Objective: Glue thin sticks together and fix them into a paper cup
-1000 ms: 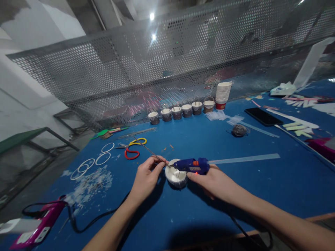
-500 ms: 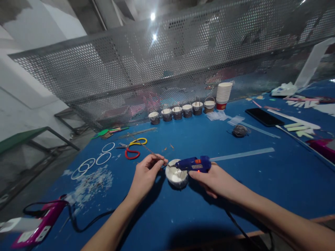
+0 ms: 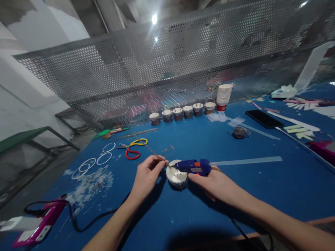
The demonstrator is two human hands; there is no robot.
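Note:
My right hand [image 3: 209, 179] grips a blue hot glue gun [image 3: 192, 167] with a lit red light and a long clear glue stick [image 3: 246, 161] sticking out of its back. The gun's nozzle is over the left rim of a small paper cup [image 3: 177, 177], white inside and wrapped in dark grey outside. Between thumb and fingers, my left hand [image 3: 150, 172] pinches a thin brown twisted strand [image 3: 149, 149], its lower end at the cup's rim by the nozzle. Whether strand and nozzle touch, I cannot tell.
Scissors [image 3: 133, 149], white rings [image 3: 104, 158] and scraps lie left; a pink power strip [image 3: 43, 223] is front left. Several wrapped cups [image 3: 178, 114] and stacked paper cups [image 3: 224, 96] line the back. A yarn ball [image 3: 240, 132] and a phone [image 3: 264, 118] lie right.
The hands, strand and cup hold nearly the same positions. The glue gun is angled slightly differently, and its glue stick's far end sits a little lower and further right.

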